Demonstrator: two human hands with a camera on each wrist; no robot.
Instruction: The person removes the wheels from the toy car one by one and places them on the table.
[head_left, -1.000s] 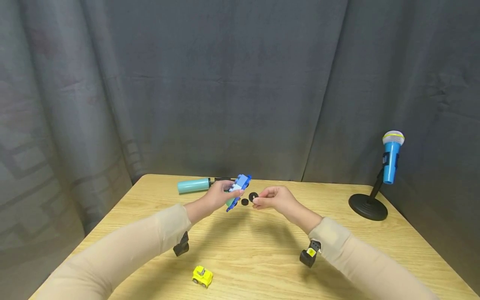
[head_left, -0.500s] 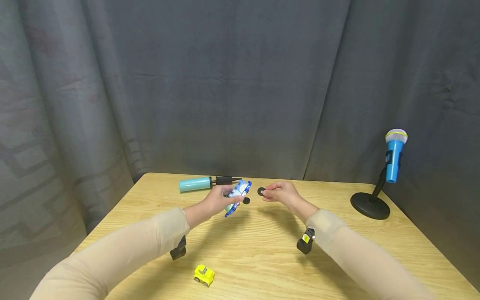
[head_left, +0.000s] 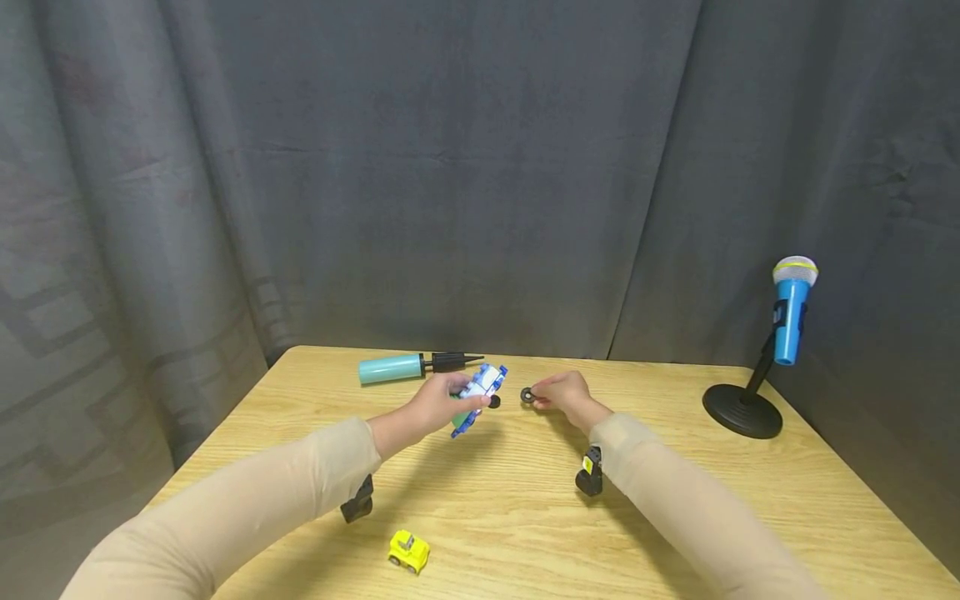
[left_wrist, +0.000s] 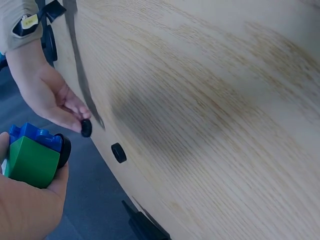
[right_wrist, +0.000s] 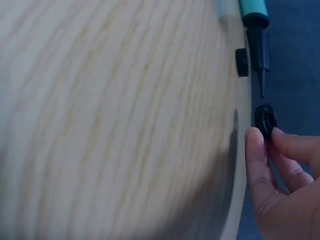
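Observation:
My left hand grips a toy block car above the table, tilted with its white and blue side up. In the left wrist view a green block and blue studded part show, with a black wheel on the car's side; the left fingers hide the rest. Right of the car, my right hand pinches a small black toy wheel between thumb and fingertips. The right wrist view shows the hole in this wheel. Another black wheel lies loose on the table between the hands.
A teal hand pump with a black nozzle lies near the table's back edge. At the right stands a blue toy microphone on a black round base. A small yellow toy car sits at the front. Grey curtains hang behind.
My right hand has moved right with the pinched wheel, away from the block car, and dipped slightly. The block car has turned a little in the left hand, showing more white.

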